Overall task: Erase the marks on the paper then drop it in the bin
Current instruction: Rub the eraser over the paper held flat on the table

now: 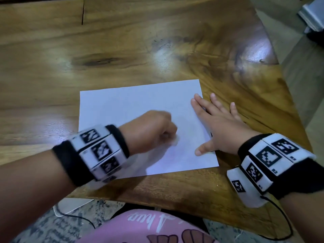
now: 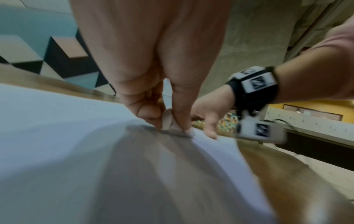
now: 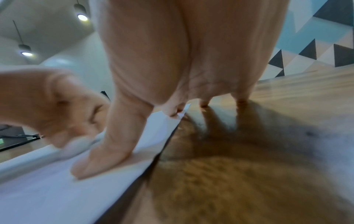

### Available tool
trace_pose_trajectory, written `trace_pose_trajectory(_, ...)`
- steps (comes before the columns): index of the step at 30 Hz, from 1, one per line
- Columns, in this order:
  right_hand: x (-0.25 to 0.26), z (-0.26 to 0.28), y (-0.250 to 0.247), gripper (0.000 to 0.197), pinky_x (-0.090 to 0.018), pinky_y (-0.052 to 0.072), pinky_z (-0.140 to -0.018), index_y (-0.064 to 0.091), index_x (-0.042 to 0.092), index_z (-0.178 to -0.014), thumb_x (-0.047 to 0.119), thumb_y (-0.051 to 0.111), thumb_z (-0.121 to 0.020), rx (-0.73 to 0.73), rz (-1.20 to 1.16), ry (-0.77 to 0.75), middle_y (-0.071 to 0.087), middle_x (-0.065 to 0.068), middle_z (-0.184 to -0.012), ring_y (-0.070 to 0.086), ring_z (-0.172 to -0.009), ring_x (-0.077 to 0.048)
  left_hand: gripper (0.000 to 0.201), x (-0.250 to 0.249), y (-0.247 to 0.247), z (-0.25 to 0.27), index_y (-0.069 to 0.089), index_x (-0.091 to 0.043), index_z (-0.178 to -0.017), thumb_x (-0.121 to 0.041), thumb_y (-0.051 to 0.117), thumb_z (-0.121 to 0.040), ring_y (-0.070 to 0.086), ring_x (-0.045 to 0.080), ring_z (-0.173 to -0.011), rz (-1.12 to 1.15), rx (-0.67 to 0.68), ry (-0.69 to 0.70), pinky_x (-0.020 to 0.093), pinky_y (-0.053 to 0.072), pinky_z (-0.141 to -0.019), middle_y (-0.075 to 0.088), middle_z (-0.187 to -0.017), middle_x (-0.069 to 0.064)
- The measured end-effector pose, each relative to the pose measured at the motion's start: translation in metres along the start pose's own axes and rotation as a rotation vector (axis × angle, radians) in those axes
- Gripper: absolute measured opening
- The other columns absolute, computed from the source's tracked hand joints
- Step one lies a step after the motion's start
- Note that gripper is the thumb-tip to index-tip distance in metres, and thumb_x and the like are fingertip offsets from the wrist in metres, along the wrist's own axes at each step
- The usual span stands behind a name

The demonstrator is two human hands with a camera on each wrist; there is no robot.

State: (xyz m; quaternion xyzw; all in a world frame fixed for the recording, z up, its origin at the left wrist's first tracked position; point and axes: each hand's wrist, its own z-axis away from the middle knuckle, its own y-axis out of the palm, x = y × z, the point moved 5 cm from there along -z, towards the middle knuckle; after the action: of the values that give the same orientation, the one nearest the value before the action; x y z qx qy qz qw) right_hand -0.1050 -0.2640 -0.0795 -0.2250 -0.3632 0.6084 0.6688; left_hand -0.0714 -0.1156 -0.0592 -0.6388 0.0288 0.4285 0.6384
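A white sheet of paper [image 1: 133,106] lies flat on the wooden table [image 1: 122,50] near its front edge. My left hand [image 1: 154,130] is curled over the middle of the sheet and pinches a small pale eraser [image 2: 168,119] between thumb and fingers, its lower end pressed on the paper [image 2: 57,136]. My right hand [image 1: 215,120] lies flat and spread on the sheet's right edge, thumb [image 3: 101,157] and index finger on the paper [image 3: 57,189], the other fingers on the wood. The left hand is motion-blurred. No marks show on the sheet. No bin is in view.
The table's right corner [image 1: 273,71] ends close to my right hand, with floor beyond. A black cable [image 1: 280,216] hangs from my right wristband past the front edge. A pale object [image 1: 312,14] stands on the floor at the far right.
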Motion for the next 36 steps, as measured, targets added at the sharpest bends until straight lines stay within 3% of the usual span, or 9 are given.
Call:
trace_pose_trajectory(3,0.001,0.0,0.001,0.132,-0.054,-0.016,-0.111,-0.025,0.032,-0.144,0.059,0.075,-0.062,-0.001,-0.004,0.0,-0.034,0.024,-0.147,-0.037,-0.134,-0.011,0.01,0.003,0.011,0.034,0.069,-0.018,-0.072,-0.025,0.064,-0.077,0.044,-0.003,-0.06,0.088,0.098,-0.023,0.007,0.03,-0.057,0.045,-0.068,-0.012)
trace_pose_trajectory(5,0.0,0.0,0.001,0.132,-0.054,-0.016,-0.111,-0.025,0.032,-0.144,0.058,0.075,-0.062,-0.004,-0.001,0.001,-0.035,0.023,-0.147,-0.037,-0.134,-0.012,0.004,0.005,0.013,0.039,0.071,-0.019,-0.075,-0.023,0.069,-0.076,0.044,-0.007,-0.059,0.112,0.12,-0.058,0.003,0.03,-0.058,0.042,-0.066,-0.016)
trace_pose_trajectory(10,0.001,0.0,0.001,0.132,-0.054,-0.016,-0.11,-0.026,0.031,-0.144,0.059,0.074,-0.063,0.006,0.006,0.005,-0.036,0.022,-0.146,-0.038,-0.134,-0.013,0.009,-0.004,0.001,-0.006,0.069,-0.014,-0.077,-0.023,0.068,-0.076,0.055,0.018,-0.068,0.019,0.006,-0.039,0.021,0.035,-0.062,0.054,-0.075,0.001)
trace_pose_trajectory(12,0.001,0.0,0.001,0.132,-0.054,-0.016,-0.111,-0.026,0.031,-0.144,0.059,0.074,-0.063,0.01,0.004,0.004,-0.037,0.022,-0.146,-0.038,-0.134,-0.013,0.008,-0.003,0.004,-0.008,0.069,-0.014,-0.08,-0.021,0.066,-0.078,0.054,0.018,-0.07,0.014,0.02,-0.028,0.022,0.034,-0.062,0.053,-0.077,0.0)
trace_pose_trajectory(18,0.001,0.0,0.001,0.132,-0.053,-0.017,-0.11,-0.026,0.032,-0.144,0.059,0.075,-0.063,0.006,-0.006,0.004,-0.036,0.023,-0.146,-0.039,-0.133,-0.011,0.011,0.008,0.027,0.041,0.066,-0.012,-0.091,-0.013,0.057,-0.085,0.046,-0.018,-0.065,0.163,0.251,-0.176,-0.006,0.029,-0.062,0.041,-0.065,-0.024)
trace_pose_trajectory(21,0.002,0.0,0.0,0.132,-0.053,-0.017,-0.11,-0.025,0.032,-0.144,0.059,0.075,-0.063,0.003,-0.005,0.001,-0.035,0.023,-0.146,-0.038,-0.134,-0.012,0.007,0.003,0.014,0.026,0.068,-0.015,-0.082,-0.015,0.061,-0.082,0.051,0.007,-0.07,0.11,0.179,-0.141,0.006,0.032,-0.056,0.043,-0.065,-0.018)
trace_pose_trajectory(25,0.002,0.0,0.0,0.132,-0.054,-0.017,-0.11,-0.026,0.031,-0.143,0.06,0.075,-0.062,0.008,0.009,0.008,-0.036,0.023,-0.146,-0.038,-0.133,-0.012,0.015,-0.004,0.001,-0.013,0.068,-0.013,-0.083,-0.027,0.065,-0.078,0.053,0.019,-0.074,-0.012,0.055,-0.065,0.025,0.035,-0.065,0.057,-0.081,0.004)
trace_pose_trajectory(31,0.001,0.002,0.0,0.131,-0.054,-0.016,-0.111,-0.026,0.032,-0.144,0.06,0.074,-0.063,-0.002,0.01,-0.011,-0.036,0.022,-0.146,-0.038,-0.134,-0.012,0.009,0.001,0.007,0.02,0.064,-0.016,-0.07,-0.015,0.067,-0.078,0.047,0.012,-0.06,-0.015,0.031,-0.009,0.023,0.037,-0.058,0.044,-0.07,-0.005)
trace_pose_trajectory(36,0.001,0.004,0.004,0.136,-0.058,-0.019,-0.108,-0.03,0.037,-0.14,0.064,0.075,-0.057,0.047,0.073,-0.041,-0.045,0.016,-0.143,-0.045,-0.129,-0.017,0.008,0.004,0.009,0.026,0.064,-0.016,-0.07,-0.011,0.068,-0.075,0.055,0.018,-0.061,-0.046,0.027,-0.027,0.033,0.049,-0.056,0.052,-0.071,0.001)
